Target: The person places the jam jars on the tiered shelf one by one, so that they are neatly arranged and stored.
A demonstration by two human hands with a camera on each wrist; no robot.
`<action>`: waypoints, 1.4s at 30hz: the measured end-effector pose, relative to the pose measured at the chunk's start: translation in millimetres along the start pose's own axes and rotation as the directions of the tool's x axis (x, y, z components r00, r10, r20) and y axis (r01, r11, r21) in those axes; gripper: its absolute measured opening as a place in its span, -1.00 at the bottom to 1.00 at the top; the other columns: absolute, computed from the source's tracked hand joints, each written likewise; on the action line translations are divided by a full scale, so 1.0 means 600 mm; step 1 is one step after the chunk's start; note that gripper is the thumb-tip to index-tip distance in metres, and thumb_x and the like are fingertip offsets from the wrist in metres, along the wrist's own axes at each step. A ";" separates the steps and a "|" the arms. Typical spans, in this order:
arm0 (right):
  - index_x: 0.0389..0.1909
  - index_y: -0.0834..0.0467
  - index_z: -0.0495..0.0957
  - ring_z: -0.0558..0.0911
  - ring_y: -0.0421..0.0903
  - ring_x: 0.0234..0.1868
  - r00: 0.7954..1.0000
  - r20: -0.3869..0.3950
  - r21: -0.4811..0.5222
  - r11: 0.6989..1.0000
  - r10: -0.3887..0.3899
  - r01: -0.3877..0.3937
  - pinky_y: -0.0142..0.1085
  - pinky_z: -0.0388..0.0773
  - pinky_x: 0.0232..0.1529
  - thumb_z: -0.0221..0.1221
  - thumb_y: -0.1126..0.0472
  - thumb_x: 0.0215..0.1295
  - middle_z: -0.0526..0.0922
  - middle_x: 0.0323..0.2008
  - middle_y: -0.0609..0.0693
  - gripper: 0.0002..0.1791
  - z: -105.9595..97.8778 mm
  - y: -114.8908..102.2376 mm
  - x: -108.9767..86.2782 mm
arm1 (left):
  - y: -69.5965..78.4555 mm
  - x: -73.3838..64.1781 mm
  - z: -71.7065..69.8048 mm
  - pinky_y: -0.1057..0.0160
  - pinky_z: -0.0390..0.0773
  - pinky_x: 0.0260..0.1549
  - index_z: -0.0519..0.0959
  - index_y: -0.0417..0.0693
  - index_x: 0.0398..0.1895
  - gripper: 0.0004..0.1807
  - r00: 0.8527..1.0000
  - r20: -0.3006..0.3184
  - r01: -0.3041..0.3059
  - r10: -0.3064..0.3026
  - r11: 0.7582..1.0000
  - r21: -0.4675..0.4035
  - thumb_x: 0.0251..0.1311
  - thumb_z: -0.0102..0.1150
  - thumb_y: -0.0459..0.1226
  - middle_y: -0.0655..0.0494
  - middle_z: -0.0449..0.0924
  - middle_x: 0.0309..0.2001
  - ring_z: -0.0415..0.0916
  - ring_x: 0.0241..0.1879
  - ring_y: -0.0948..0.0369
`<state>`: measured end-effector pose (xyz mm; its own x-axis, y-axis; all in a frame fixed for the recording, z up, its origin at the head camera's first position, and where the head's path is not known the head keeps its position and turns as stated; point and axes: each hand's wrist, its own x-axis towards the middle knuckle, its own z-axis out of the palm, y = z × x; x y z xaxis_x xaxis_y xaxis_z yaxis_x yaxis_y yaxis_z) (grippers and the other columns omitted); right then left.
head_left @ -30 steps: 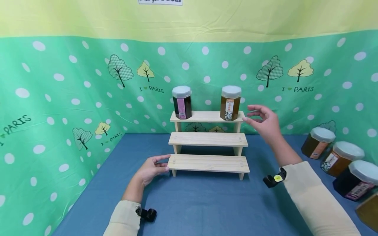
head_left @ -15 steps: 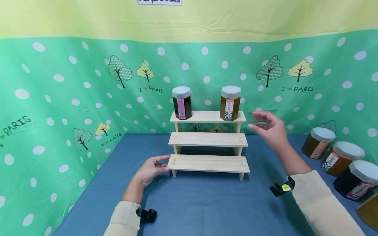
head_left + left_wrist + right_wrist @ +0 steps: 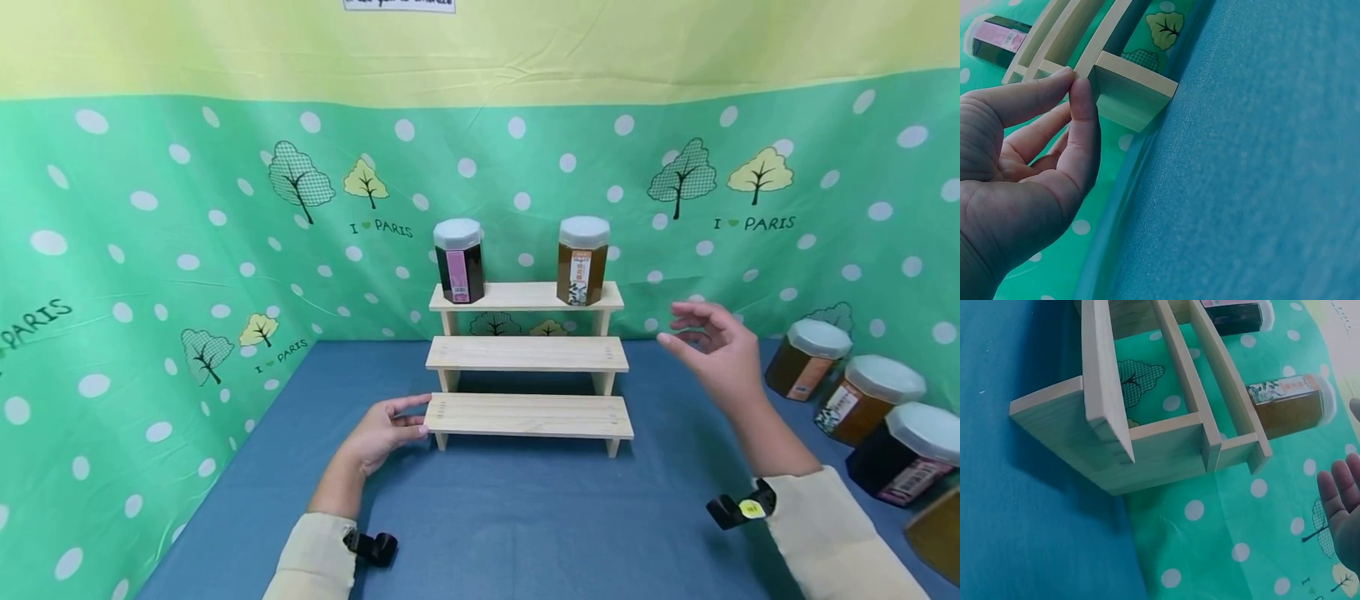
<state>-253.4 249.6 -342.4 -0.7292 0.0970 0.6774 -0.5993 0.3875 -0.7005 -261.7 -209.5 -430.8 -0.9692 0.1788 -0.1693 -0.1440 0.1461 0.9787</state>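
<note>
Dotted cloth [image 3: 525,179] backs the bench [image 3: 525,517]. The left hand [image 3: 378,437] pinches the wooden rack [image 3: 528,414] by its lower-left end — gently is best; the right hand [image 3: 722,360], fingers parted, empty, is right of it. 2 jars [image 3: 581,271] top it, 4 other jars [image 3: 855,412] farther right.

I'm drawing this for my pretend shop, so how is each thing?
Wooden shelf: standing
Left shelf jar: upright, lidded
Right shelf jar: upright, lidded
Farthest table jar: lidded
Second table jar: lidded
Third table jar: lidded
Corner table jar: cut off, lid unseen
Left hand: gripping shelf's lowest step
Right hand: holding nothing
</note>
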 end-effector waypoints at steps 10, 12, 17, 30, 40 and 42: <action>0.12 0.34 0.52 0.57 -0.22 -0.07 0.997 -0.027 -0.051 0.996 0.068 -0.069 -0.57 0.48 -0.07 0.31 0.44 0.17 0.57 0.00 -0.02 -0.54 -0.025 0.001 -0.024 | 0.001 -0.002 -0.002 0.10 0.60 -0.12 0.43 -0.21 0.32 -0.38 1.000 0.008 -0.006 0.006 1.000 -0.001 0.13 0.29 -0.51 -0.19 0.57 0.07 0.61 -0.20 0.12; 0.11 0.33 0.53 0.58 -0.23 -0.08 0.997 -0.041 -0.056 0.996 0.069 -0.071 -0.57 0.48 -0.07 0.31 0.45 0.17 0.58 -0.01 -0.02 -0.55 -0.030 0.001 -0.029 | 0.001 -0.002 -0.002 0.11 0.60 -0.13 0.42 -0.22 0.32 -0.38 1.000 0.011 -0.008 0.008 1.000 0.002 0.13 0.29 -0.51 -0.18 0.58 0.05 0.61 -0.20 0.12; 0.09 0.37 0.53 0.58 -0.22 -0.09 0.997 -0.060 -0.072 0.996 0.049 -0.053 -0.57 0.48 -0.08 0.30 0.50 0.14 0.59 -0.05 -0.03 -0.56 -0.045 0.002 -0.041 | 0.001 -0.002 -0.002 0.10 0.60 -0.12 0.41 -0.23 0.32 -0.37 1.000 0.016 -0.008 0.008 1.000 0.005 0.13 0.29 -0.51 -0.15 0.59 0.01 0.61 -0.20 0.12; 0.19 0.26 0.49 0.52 -0.30 0.00 0.996 0.090 -0.149 0.989 0.003 0.011 -0.62 0.39 -0.01 0.30 0.59 0.07 0.52 0.07 -0.06 -0.40 -0.107 -0.016 -0.075 | 0.001 -0.001 -0.001 0.12 0.60 -0.14 0.42 -0.23 0.32 -0.37 1.000 0.009 -0.006 0.006 1.000 0.001 0.12 0.29 -0.52 -0.14 0.60 0.00 0.60 -0.21 0.13; 0.25 0.25 0.43 0.49 -0.37 -0.02 0.991 0.125 -0.237 0.971 0.050 -0.019 -0.67 0.33 -0.08 0.30 0.56 0.10 0.45 0.09 -0.17 -0.36 -0.156 -0.021 -0.093 | -0.001 0.000 -0.001 0.13 0.60 -0.16 0.42 -0.22 0.32 -0.38 1.000 0.009 -0.008 0.008 1.000 0.002 0.12 0.29 -0.52 -0.15 0.60 0.02 0.60 -0.21 0.12; 0.26 0.25 0.43 0.48 -0.38 -0.04 0.992 0.118 -0.257 0.966 0.044 -0.012 -0.68 0.31 -0.10 0.30 0.57 0.09 0.44 0.09 -0.19 -0.35 -0.164 -0.020 -0.096 | -0.001 0.000 -0.001 0.13 0.60 -0.15 0.43 -0.21 0.31 -0.38 1.000 0.003 -0.003 0.003 1.000 0.001 0.12 0.28 -0.52 -0.15 0.60 0.02 0.60 -0.21 0.12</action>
<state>-171.6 329.6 -351.2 -0.7887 0.0053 0.6147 -0.4849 0.6092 -0.6275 -261.4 -210.0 -431.2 -0.9690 0.1825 -0.1666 -0.1407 0.1467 0.9791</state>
